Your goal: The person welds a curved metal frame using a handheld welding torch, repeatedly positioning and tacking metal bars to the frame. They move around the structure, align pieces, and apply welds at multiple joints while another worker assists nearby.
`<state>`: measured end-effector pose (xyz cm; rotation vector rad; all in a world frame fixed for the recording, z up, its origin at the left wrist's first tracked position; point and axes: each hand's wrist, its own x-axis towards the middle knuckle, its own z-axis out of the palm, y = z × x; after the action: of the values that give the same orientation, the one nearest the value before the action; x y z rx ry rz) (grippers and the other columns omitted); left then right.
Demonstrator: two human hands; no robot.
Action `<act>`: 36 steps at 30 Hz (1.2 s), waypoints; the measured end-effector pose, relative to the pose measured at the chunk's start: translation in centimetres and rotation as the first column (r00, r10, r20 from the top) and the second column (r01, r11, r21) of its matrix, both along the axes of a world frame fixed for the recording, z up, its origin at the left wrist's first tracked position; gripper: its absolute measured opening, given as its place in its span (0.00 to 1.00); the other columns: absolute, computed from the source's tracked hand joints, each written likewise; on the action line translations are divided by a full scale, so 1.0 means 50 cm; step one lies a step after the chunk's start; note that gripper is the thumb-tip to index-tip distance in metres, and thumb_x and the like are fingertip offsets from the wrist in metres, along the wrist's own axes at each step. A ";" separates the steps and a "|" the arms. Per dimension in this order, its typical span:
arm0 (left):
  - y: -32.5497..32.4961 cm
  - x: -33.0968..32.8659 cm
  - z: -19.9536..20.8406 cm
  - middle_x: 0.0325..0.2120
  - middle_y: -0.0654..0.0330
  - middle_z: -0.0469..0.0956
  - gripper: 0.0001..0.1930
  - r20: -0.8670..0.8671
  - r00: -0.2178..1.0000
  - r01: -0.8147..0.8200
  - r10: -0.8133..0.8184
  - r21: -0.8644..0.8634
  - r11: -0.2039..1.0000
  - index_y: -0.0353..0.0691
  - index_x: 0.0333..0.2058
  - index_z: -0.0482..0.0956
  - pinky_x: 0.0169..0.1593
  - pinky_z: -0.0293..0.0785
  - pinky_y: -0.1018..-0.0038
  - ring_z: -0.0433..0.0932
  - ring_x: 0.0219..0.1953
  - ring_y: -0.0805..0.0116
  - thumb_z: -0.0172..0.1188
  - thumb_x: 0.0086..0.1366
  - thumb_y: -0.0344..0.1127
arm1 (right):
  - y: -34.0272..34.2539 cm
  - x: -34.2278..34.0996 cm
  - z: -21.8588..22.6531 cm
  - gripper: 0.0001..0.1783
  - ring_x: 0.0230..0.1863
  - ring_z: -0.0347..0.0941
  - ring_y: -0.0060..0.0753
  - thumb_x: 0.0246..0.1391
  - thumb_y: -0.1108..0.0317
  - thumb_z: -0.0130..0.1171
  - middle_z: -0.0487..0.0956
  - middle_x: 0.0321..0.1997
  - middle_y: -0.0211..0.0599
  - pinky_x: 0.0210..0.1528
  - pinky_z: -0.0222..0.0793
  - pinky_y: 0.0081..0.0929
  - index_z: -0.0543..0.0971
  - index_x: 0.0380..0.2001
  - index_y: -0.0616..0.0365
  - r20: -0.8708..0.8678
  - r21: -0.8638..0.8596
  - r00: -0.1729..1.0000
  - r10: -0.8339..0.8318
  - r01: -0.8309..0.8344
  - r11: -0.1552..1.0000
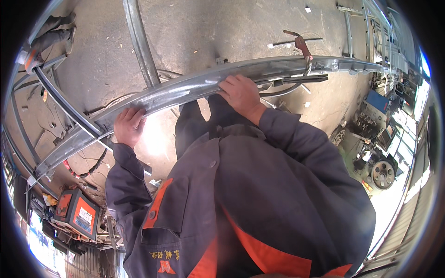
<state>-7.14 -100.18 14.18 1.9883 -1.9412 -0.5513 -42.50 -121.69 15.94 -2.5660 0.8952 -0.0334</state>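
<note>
A long grey metal beam (185, 89) runs across in front of me, from the lower left to the upper right. Its near edge is under the curled fingers of my left hand (129, 126), close to where a crossing metal bar (74, 109) meets the beam. Farther right, my right hand (241, 95) is closed over the same edge. The thumbs are mostly hidden. A reddish-brown welding torch (302, 47) with a coiled metal neck rests against the beam to the right of my right hand, touched by neither hand.
Another metal bar (141, 44) extends away from the beam's far side. At the upper left show another person's legs (53, 37). An orange-and-black machine (83, 214) stands lower left. Machinery with a round wheel (383, 175) is at the right. Cables lie on the concrete floor (222, 28).
</note>
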 end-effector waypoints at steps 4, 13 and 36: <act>-0.009 -0.002 0.001 0.39 0.61 0.81 0.13 0.041 0.999 0.009 -0.009 0.001 1.000 0.45 0.42 0.83 0.46 0.75 0.58 0.79 0.43 0.53 0.69 0.58 0.35 | -0.011 -0.007 -0.005 0.10 0.45 0.75 0.41 0.56 0.61 0.66 0.76 0.38 0.31 0.46 0.73 0.41 0.80 0.39 0.50 0.080 -0.019 0.996 0.040 -0.039 0.999; 0.015 -0.081 0.011 0.43 0.61 0.81 0.17 0.264 0.940 -0.233 0.214 0.040 0.972 0.46 0.48 0.84 0.60 0.66 0.55 0.78 0.50 0.55 0.65 0.68 0.50 | 0.002 -0.082 0.113 0.11 0.47 0.79 0.46 0.53 0.70 0.67 0.82 0.43 0.36 0.51 0.76 0.42 0.83 0.41 0.55 0.343 -0.006 0.939 -0.016 0.020 1.000; 0.047 -0.106 -0.034 0.42 0.65 0.78 0.13 0.189 0.894 -0.377 0.406 -0.172 0.910 0.52 0.41 0.82 0.56 0.66 0.56 0.75 0.50 0.58 0.69 0.62 0.49 | -0.599 -0.631 -0.106 0.29 0.28 0.71 0.25 0.63 0.44 0.62 0.75 0.23 0.30 0.30 0.64 0.35 0.83 0.33 0.66 -0.437 0.219 0.639 -0.633 0.758 0.614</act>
<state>-12.46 -97.80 12.46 2.3483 -1.5647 -0.0987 -74.03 -151.62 10.63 -1.7177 1.8065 0.3102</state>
